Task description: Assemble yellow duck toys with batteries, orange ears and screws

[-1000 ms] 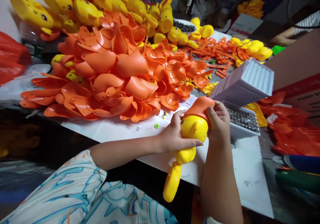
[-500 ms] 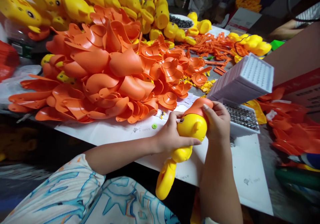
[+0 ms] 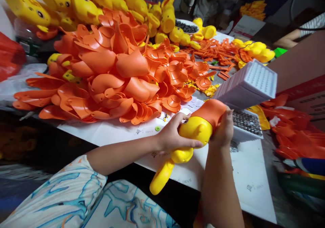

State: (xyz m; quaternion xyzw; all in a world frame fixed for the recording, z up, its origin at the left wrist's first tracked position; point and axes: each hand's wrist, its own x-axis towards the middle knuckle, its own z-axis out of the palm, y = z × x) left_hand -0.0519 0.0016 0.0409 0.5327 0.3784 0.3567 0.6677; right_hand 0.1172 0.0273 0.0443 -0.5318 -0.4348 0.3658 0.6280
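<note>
A yellow plastic duck toy (image 3: 195,130) with a long yellow handle (image 3: 161,176) is held over the near edge of the white table sheet (image 3: 251,177). My left hand (image 3: 172,135) wraps round the duck's head from the left. My right hand (image 3: 223,129) grips its right side, fingers pressed on the orange beak piece (image 3: 210,111) that sits on top of the head. The toy is tilted, handle pointing down and left.
A big heap of orange beak shells (image 3: 114,72) fills the table's left. Yellow duck bodies (image 3: 83,1) pile behind it. A white tray (image 3: 250,82) leans over a box of small metal parts (image 3: 246,121). Orange pieces (image 3: 297,133) lie at the right. Another person's arm (image 3: 289,38) shows far right.
The toy has tilted further, its handle swinging down and left. The orange beak piece has shifted to the right over the head, and my right hand has slid round behind it.
</note>
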